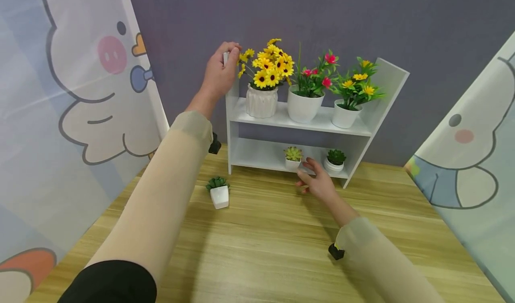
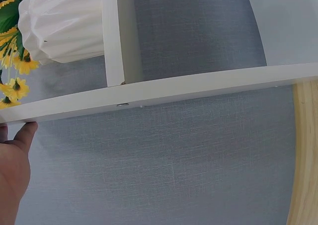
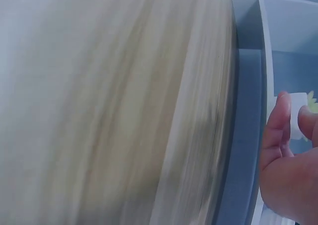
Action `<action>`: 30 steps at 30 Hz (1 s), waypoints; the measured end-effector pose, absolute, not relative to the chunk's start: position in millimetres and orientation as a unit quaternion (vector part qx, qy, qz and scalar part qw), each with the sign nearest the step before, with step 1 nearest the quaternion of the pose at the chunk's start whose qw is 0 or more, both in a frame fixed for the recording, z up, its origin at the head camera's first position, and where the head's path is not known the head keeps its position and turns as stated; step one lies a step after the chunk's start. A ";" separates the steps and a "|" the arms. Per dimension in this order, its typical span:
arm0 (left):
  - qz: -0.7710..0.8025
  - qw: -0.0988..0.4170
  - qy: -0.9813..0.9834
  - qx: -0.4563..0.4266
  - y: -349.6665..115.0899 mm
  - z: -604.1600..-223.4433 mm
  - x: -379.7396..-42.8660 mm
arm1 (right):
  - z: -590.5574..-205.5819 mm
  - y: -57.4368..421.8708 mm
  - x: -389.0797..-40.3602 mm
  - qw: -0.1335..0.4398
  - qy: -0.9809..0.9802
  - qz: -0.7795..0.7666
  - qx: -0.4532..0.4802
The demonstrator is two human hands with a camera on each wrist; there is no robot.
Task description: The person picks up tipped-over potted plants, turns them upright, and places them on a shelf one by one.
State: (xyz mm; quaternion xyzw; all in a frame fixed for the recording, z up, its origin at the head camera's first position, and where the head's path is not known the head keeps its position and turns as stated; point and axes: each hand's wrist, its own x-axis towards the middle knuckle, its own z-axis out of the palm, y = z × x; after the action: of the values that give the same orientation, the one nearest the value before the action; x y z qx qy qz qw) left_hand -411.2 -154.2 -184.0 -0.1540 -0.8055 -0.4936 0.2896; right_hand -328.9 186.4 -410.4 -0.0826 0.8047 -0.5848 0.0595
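Note:
My left hand [image 1: 220, 70] grips the top of the left side panel of a white two-tier shelf [image 1: 257, 153], thumb on the near side. In the left wrist view its fingertips [image 2: 29, 130] meet the panel's edge. On the lower tier, a light green succulent in a small white pot [image 1: 293, 163] stands upright. Right beside that pot is my right hand [image 1: 319, 184], fingers apart and loosely bent. Thumb and fingers overlap the pot [image 3: 298, 108] in the right wrist view. A dark green succulent in a round white pot [image 1: 334, 165] stands to the right of it.
On the upper tier stand yellow sunflowers in a ribbed white pot [image 1: 261, 102], pink flowers [image 1: 305, 106] and yellow-orange flowers [image 1: 346, 115] in white pots. Another potted succulent [image 1: 219, 196] lies tilted on the wooden table [image 1: 257, 249], left of the shelf. A grey wall rises behind.

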 end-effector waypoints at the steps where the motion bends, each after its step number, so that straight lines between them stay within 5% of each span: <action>1: -0.494 0.289 -0.805 -0.153 -154.2 -183.9 -411.0 | -410.1 188.7 -325.9 0.058 0.804 -0.586 -0.081; 8: -0.493 0.291 -0.806 -0.150 -155.1 -184.2 -410.9 | -407.6 200.6 -307.1 0.051 0.804 -0.586 -0.081; 15: -0.497 0.290 -0.803 -0.155 -154.0 -184.5 -411.0 | -412.9 195.9 -285.9 0.103 0.827 -0.537 -0.127; 30: -0.485 0.295 -0.809 -0.153 -153.9 -184.6 -412.3 | -426.8 121.0 -266.3 0.190 0.820 -0.498 -0.207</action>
State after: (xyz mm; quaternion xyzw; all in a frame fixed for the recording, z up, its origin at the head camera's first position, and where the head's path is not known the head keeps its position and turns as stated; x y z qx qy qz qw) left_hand -412.3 -153.9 -184.6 -0.1526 -0.8088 -0.4852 0.2951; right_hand -266.3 121.0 -426.8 -0.2074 0.8203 -0.4980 0.1899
